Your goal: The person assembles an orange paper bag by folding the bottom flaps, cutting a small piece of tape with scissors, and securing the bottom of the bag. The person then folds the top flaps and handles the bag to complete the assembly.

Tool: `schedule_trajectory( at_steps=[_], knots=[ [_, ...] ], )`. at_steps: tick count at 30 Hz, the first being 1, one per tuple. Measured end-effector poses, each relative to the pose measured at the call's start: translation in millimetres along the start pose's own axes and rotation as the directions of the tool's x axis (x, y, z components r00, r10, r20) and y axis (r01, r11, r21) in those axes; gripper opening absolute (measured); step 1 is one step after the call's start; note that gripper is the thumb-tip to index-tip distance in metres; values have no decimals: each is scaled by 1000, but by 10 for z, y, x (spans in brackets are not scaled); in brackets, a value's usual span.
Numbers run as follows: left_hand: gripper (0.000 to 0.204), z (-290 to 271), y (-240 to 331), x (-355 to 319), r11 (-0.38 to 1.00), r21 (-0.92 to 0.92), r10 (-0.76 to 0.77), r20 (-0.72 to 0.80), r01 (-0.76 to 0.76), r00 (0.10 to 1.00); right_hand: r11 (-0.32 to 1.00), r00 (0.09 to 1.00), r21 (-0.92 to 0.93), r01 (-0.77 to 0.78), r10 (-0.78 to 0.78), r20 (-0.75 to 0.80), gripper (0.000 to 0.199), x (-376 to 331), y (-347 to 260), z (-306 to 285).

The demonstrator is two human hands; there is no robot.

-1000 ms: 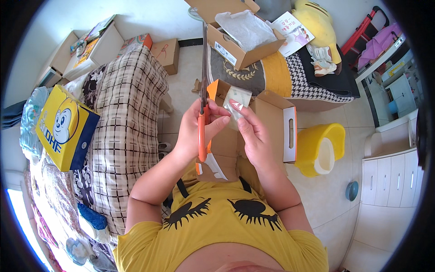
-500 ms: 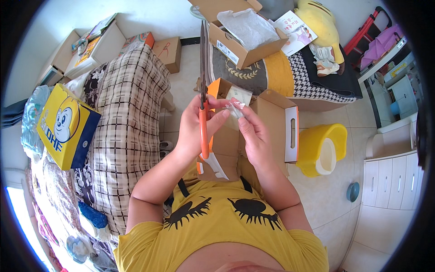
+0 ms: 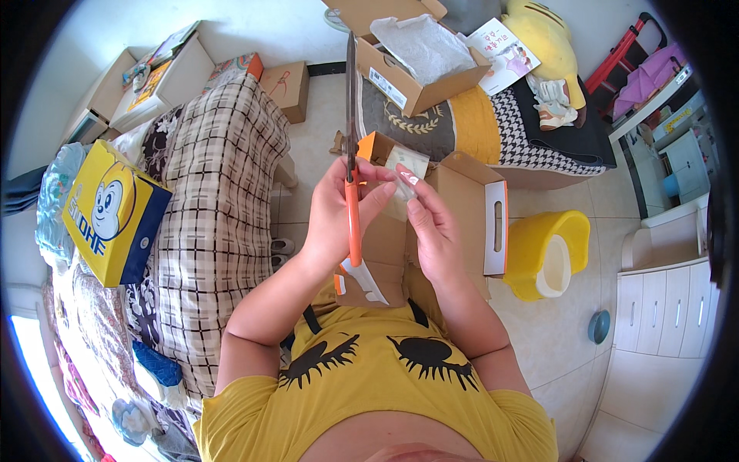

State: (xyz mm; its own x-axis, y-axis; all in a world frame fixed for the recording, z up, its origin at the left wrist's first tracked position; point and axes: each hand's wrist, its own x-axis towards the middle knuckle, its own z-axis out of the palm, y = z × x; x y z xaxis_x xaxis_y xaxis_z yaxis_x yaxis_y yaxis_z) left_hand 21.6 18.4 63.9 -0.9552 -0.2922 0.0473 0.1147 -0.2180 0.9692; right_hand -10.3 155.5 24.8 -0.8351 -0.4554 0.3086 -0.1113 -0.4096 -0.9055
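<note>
My left hand (image 3: pixel 335 204) is closed round a pair of orange-handled scissors (image 3: pixel 352 115). They are seen edge-on, so the long dark blades point away from me and cannot be told apart. My right hand (image 3: pixel 433 231) pinches a small piece of clear plastic wrap (image 3: pixel 403 187) between thumb and fingers. The left thumb and fingertips meet at the same piece; what is inside it, if anything, is too small to tell. Below both hands lies an open cardboard box (image 3: pixel 466 200) with orange-and-white edges. A pale packet (image 3: pixel 412 160) rests in it, just behind the fingers.
Beyond stands another open carton (image 3: pixel 427 96) with white wrapping, on a patterned bench (image 3: pixel 473 123). A yellow potty (image 3: pixel 531 254) is on the floor at the right. On the left, a checked bedspread (image 3: pixel 208 215) carries a yellow-and-blue box (image 3: pixel 115 215).
The scissors have tilted slightly, their blade tips shifting a little right. My fingers have moved slightly on the plastic piece; the rest looks the same.
</note>
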Motion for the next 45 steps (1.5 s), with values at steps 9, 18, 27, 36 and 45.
schedule_trajectory(
  at_steps=[9,18,27,36,45],
  knots=[
    [23,7,-25,-8,999,44,-15,-3,15,1000,998,998,-27,-65,65,12,42,-45,93,-85],
    [23,-8,-21,-85,998,24,55,14,-55,998,990,999,141,-2,9,-47,62,38,20,-60],
    [22,-144,33,-121,993,118,17,98,-28,995,975,983,179,-130,151,-106,66,74,-22,-148],
    [21,-412,51,-164,997,74,0,-26,2,1000,724,993,-687,-61,112,30,75,-18,-319,-193],
    [21,-609,179,-302,994,41,105,-204,-98,973,728,990,-671,139,-124,70,76,84,-143,-185]
  ],
)
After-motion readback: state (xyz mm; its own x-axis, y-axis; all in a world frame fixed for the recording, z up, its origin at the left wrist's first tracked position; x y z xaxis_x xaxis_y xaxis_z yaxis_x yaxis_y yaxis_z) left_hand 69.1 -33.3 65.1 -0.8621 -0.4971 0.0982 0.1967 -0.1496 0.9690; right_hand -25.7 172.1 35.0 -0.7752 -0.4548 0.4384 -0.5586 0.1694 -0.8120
